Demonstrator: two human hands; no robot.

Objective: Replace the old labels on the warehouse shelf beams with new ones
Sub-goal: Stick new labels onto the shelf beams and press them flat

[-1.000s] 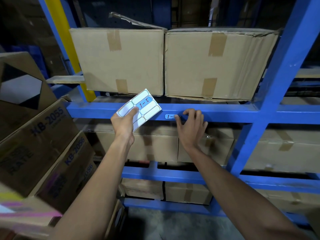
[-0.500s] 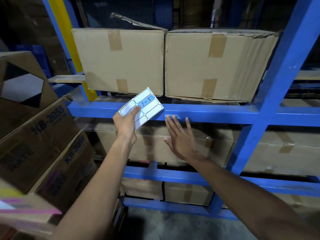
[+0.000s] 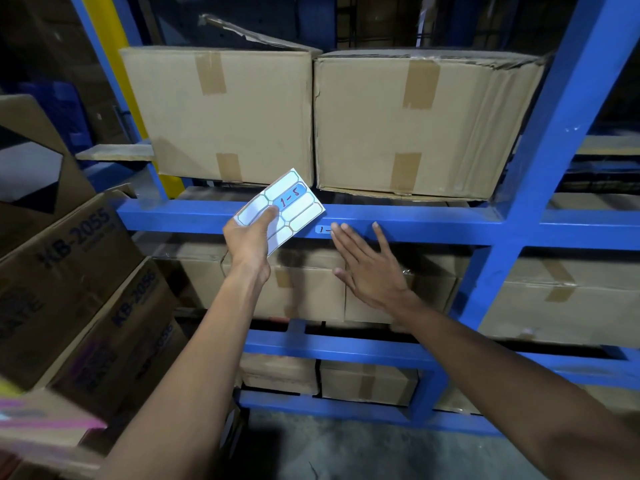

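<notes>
My left hand grips a white label sheet in front of the blue shelf beam. One blue label on the sheet reads "1-5". A small blue label is stuck on the beam's face, its right end hidden under my fingertips. My right hand is flat with fingers spread, and its fingertips lie on the beam just right of that label's visible end.
Two taped cardboard boxes stand on the shelf above the beam, and more boxes fill the lower levels. A blue upright rises at the right. Stacked cartons marked KB-2055 crowd the left. Concrete floor shows below.
My right hand was curled on the beam label, dropped away with fingers spread, and now has its fingertips back on the beam. My left hand holds the sheet nearly still.
</notes>
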